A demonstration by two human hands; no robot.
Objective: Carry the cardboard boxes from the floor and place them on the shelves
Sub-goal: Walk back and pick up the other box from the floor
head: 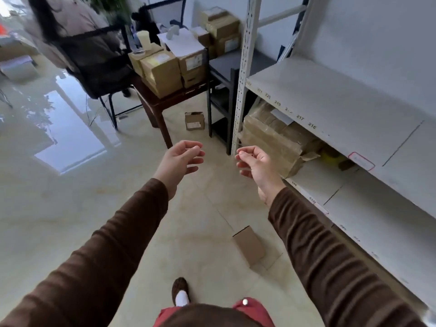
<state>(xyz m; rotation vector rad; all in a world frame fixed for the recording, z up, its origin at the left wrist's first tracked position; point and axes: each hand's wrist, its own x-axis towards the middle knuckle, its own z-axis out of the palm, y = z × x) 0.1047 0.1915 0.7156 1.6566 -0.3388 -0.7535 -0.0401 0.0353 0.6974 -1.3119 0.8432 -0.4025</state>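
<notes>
My left hand (181,159) and my right hand (253,162) are stretched out in front of me at waist height, palms facing each other, fingers loosely curled and holding nothing. A small plain cardboard box (249,246) lies on the tiled floor below my right forearm, close to the shelf unit. Farther ahead a second small box (194,121) with a white label stands on the floor beside a table leg. The white metal shelves (335,107) run along my right side; the upper board is bare, and a taped brown parcel (276,138) sits on the board below.
A dark wooden table (165,100) stacked with cardboard boxes (162,72) stands ahead. A seated person occupies a black chair (94,64) at the left. A black rack (221,95) stands between table and shelves. More boxes (221,31) are piled at the back wall.
</notes>
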